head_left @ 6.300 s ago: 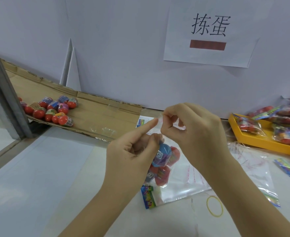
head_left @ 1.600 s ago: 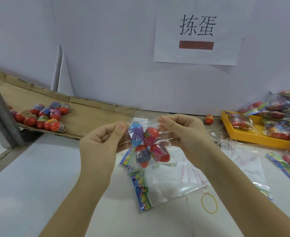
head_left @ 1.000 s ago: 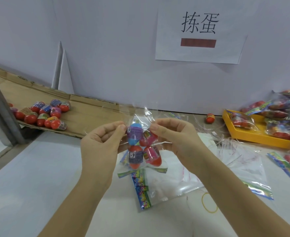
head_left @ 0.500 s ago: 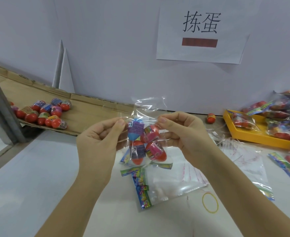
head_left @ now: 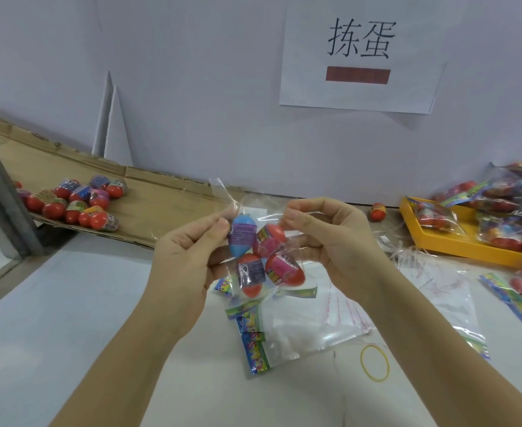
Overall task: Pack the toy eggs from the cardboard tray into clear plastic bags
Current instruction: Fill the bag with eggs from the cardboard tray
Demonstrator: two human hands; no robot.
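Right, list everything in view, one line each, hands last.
held bag: one, clear, held up between both hands
bagged eggs: four, one blue and three mainly red, inside the held bag
loose toy eggs: over ten, mostly red, clustered on the cardboard tray
cardboard tray: one, brown, along the wall at left
stray egg: one, red, by the wall
yellow tray: one, at right
filled bags: several, clear with red eggs, on and beside the yellow tray
empty bags: a stack, clear with colourful strips, on the table
rubber band: one, yellow, on the table
sign: one, white, on the wall
left hand: pinches the held bag's top
right hand: pinches its other side
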